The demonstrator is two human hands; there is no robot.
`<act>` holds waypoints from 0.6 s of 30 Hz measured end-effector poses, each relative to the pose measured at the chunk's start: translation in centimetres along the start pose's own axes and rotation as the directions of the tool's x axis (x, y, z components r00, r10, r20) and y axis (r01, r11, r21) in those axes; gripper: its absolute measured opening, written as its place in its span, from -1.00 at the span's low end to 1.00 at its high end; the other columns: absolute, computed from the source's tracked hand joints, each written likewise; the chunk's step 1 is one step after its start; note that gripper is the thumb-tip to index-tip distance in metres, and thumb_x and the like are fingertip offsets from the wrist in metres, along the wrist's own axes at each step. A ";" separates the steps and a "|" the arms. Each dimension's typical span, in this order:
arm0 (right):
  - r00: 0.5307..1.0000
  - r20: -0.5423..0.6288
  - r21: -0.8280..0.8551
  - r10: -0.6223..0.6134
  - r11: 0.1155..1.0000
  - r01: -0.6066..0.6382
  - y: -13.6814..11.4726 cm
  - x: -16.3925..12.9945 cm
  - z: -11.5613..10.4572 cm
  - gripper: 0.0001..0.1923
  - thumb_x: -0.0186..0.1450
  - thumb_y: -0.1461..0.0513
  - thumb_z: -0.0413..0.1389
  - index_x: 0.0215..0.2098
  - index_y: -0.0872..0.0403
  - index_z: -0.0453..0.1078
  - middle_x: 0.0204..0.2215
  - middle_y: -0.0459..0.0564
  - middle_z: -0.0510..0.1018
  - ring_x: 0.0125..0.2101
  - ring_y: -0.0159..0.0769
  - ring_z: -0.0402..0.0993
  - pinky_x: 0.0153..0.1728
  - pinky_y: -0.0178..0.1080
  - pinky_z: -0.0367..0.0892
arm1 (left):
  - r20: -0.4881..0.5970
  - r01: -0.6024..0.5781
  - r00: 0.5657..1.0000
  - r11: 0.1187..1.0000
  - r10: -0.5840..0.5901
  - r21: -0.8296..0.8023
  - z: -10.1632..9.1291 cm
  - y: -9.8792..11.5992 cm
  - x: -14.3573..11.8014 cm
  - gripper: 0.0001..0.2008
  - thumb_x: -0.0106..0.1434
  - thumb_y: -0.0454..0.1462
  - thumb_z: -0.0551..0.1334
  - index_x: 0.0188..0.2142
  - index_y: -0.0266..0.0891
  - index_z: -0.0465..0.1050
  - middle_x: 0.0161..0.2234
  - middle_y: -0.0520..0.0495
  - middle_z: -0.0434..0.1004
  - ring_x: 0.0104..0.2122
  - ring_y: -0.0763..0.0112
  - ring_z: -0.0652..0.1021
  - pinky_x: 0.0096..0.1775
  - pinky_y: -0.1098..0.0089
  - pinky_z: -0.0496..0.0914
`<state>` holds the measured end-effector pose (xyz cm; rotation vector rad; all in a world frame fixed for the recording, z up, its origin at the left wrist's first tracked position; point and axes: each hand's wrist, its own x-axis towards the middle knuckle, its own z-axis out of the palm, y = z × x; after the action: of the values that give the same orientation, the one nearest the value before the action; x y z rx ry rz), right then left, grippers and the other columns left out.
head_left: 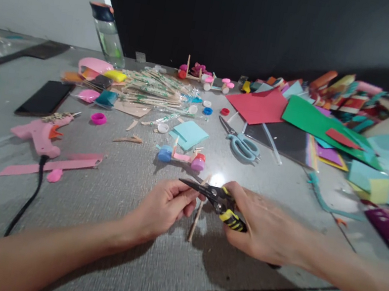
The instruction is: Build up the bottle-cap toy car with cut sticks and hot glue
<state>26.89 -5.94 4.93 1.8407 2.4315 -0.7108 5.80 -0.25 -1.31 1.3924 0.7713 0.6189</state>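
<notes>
My right hand (259,224) is wrapped around the black and yellow handles of a pair of long-nose pliers (220,201), whose jaws point left. My left hand (165,205) is closed in a pinch by the jaws, on a small wooden craft stick (207,180) mostly hidden by the fingers and pliers. A narrow length of wooden stick (195,223) shows just below the pliers; whether it joins the pinched piece I cannot tell. Beyond my hands stands a small toy car (181,157) with blue, red and pink bottle-cap wheels.
On the left are a pink glue gun (40,133) with a black cord, pink strips (51,166) and a phone (44,98). Wooden sticks (156,86), light blue paper (189,134) and blue-handled scissors (243,146) lie behind. Coloured sheets (318,125) crowd the right. A water bottle (108,37) stands at back.
</notes>
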 end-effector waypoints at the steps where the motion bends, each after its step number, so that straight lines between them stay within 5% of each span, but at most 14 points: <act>1: 1.000 0.000 0.003 0.000 1.000 0.000 -0.1 -0.1 -0.1 -0.70 0.17 0.21 0.06 -0.14 0.10 0.16 -0.34 0.10 0.49 -0.40 -0.16 0.38 -0.39 -0.19 0.17 | 0.000 -0.003 1.000 1.000 0.003 0.000 0.0 0.0 0.0 -0.69 0.34 -0.12 0.14 -0.46 -0.24 0.39 -0.63 0.09 0.27 -0.64 0.55 0.22 -0.56 0.46 0.06; 10: 1.000 0.024 0.029 0.007 1.000 -0.008 -0.2 0.1 -0.6 -0.66 0.24 0.16 0.08 -0.07 0.12 0.19 -0.28 0.13 0.51 -0.32 -0.08 0.46 -0.33 -0.13 0.25 | -0.042 -0.020 0.999 0.999 0.018 -0.036 0.2 -0.1 -0.1 -0.70 0.36 -0.14 0.16 -0.47 -0.24 0.36 -0.61 0.09 0.32 -0.64 0.57 0.24 -0.58 0.49 0.07; 14: 1.000 -0.022 0.076 0.002 0.997 0.000 0.4 -0.6 -0.9 -0.57 0.26 0.13 0.11 0.04 0.11 0.19 -0.17 0.13 0.52 -0.17 -0.05 0.50 -0.18 -0.09 0.33 | -0.123 -0.042 0.992 0.991 0.026 -0.130 -0.1 -0.1 -0.3 -0.76 0.36 -0.14 0.19 -0.38 -0.24 0.38 -0.59 0.11 0.33 -0.64 0.59 0.25 -0.60 0.52 0.10; 18: 0.989 -0.082 0.063 0.120 0.991 -0.115 2.8 -1.1 -0.7 -0.56 0.33 0.03 0.07 0.07 0.08 0.17 -0.20 0.10 0.55 -0.25 -0.07 0.53 -0.25 -0.09 0.35 | -0.180 -0.070 0.983 0.975 0.032 -0.209 -0.4 0.6 -0.3 -0.83 0.38 -0.17 0.17 -0.20 -0.23 0.38 -0.55 0.12 0.38 -0.65 0.58 0.29 -0.62 0.55 0.18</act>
<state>29.93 -6.09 4.87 2.0578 2.3511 -0.7166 5.37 -0.16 -0.67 1.1729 0.7847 0.8492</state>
